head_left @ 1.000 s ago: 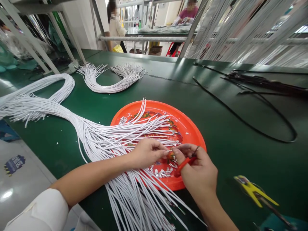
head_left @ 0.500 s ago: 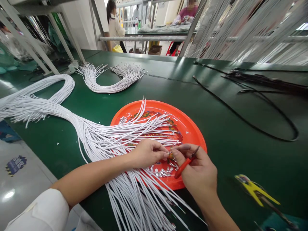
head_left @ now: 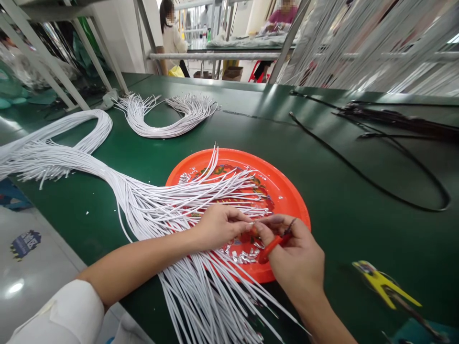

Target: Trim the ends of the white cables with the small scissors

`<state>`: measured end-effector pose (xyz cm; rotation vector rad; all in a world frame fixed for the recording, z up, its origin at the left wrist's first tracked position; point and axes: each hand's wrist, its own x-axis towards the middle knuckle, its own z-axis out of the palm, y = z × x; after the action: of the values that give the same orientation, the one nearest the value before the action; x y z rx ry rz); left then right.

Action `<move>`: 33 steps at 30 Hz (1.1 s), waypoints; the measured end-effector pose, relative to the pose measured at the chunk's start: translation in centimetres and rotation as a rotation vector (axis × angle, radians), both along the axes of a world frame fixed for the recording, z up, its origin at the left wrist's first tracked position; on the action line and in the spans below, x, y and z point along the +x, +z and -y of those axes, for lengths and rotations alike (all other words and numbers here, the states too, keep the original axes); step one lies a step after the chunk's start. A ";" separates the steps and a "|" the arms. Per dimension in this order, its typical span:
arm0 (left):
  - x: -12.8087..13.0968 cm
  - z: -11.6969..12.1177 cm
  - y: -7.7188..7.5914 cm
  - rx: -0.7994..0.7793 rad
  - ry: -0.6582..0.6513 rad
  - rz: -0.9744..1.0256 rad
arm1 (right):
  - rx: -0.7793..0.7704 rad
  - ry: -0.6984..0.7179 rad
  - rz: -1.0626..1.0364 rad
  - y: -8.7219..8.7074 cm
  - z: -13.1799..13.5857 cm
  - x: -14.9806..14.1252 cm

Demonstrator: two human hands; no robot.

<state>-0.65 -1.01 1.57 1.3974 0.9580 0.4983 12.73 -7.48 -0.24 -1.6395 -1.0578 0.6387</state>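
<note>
Between finger and thumb, my left hand (head_left: 220,227) pinches the end of a white cable over the tray. My right hand (head_left: 296,251) meets it there, thumb and forefinger closed at the cable's tip. Tucked in that same hand is a small red-handled cutter (head_left: 272,248), its dark jaws poking up between the fingers. A large bundle of white cables (head_left: 150,200) runs in from the left and fans across the red tray (head_left: 292,193), with more loose ends hanging toward me under my left forearm. Shiny foil scraps (head_left: 244,257) lie in the tray near my fingers.
A yellow-handled tool (head_left: 385,284) lies at the right on the green table (head_left: 344,205). Black cables (head_left: 362,167) loop behind it. Another white cable bundle (head_left: 168,126) curves at the back left. A metal rack (head_left: 215,56) and two people stand beyond the table.
My fingertips have drawn closer together at the cable's tip, and the cutter has tilted slightly in my right hand. The bundles and tray stay in place.
</note>
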 end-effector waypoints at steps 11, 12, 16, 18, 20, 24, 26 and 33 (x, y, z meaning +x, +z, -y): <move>0.1 -0.3 0.6 -0.223 0.029 0.078 | -0.103 -0.009 0.198 1.1 0.1 0.1; 0.1 -0.4 0.6 -0.230 0.044 0.077 | -0.118 -0.020 0.190 1.3 0.0 0.1; 0.1 -0.4 0.7 -0.265 0.110 0.112 | -0.095 0.032 0.174 2.0 0.1 0.0; 0.1 -0.4 0.7 -0.271 0.119 0.131 | -0.127 0.112 0.219 2.3 0.2 0.0; 0.1 -0.4 0.6 -0.266 0.127 0.139 | -0.218 0.190 0.288 2.4 0.2 0.1; 0.0 -0.3 0.3 -0.248 0.116 0.181 | -0.325 0.273 0.392 2.2 0.2 0.3; 0.0 -0.3 0.2 -0.248 0.104 0.193 | -0.331 0.290 0.417 2.2 0.2 0.3; 0.1 -0.3 0.5 -0.267 0.073 0.148 | -0.344 0.275 0.489 1.7 0.1 0.1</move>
<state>-0.51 -0.70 2.10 1.0741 0.9204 0.5013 12.80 -7.63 1.42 -2.0289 -1.6165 0.6381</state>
